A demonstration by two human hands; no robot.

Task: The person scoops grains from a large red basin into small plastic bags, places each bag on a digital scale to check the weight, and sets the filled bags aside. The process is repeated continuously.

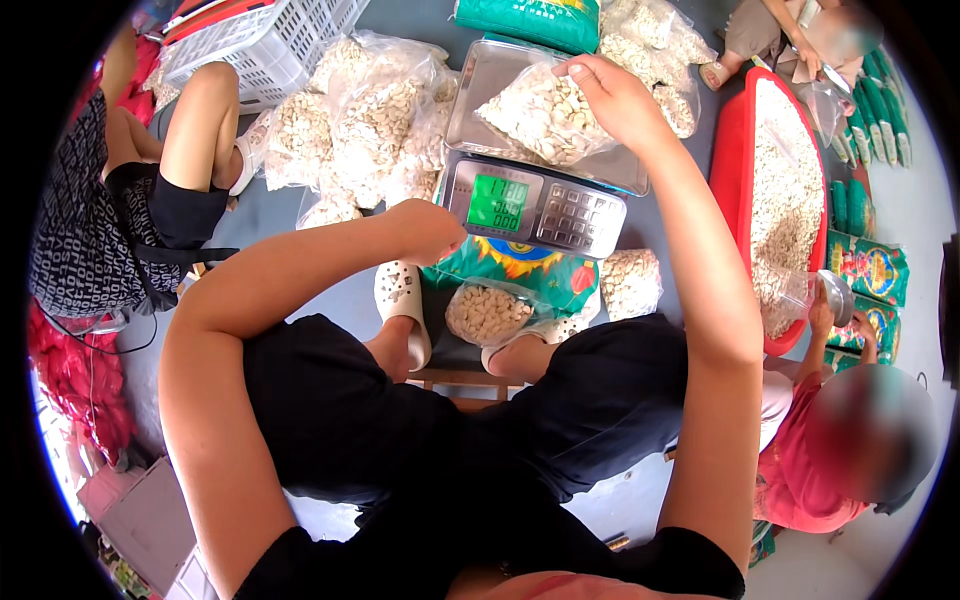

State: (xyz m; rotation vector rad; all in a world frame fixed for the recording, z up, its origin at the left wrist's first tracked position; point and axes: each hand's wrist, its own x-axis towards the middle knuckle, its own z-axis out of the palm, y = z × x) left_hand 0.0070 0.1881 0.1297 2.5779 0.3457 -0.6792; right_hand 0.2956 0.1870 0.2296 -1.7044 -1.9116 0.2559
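Note:
A clear plastic bag of pale, flat seeds (544,112) lies on the metal pan of a digital scale (532,206), whose green display is lit. My right hand (604,94) grips the upper right edge of that bag. Left of the display, my left hand (431,232) is curled near the scale's corner; whether it holds anything is hidden. The scale rests on a green printed packet (517,274). Below it, between my feet, sits a small bag of seeds (487,313), and another filled bag (630,283) is at the right.
Several filled seed bags (371,124) crowd the scale's left, more (652,45) its upper right. A white plastic crate (262,56) stands upper left. A red tub (739,187) of seeds is at right, where a co-worker's hands (821,311) hold a metal bowl. Other people sit left and upper right.

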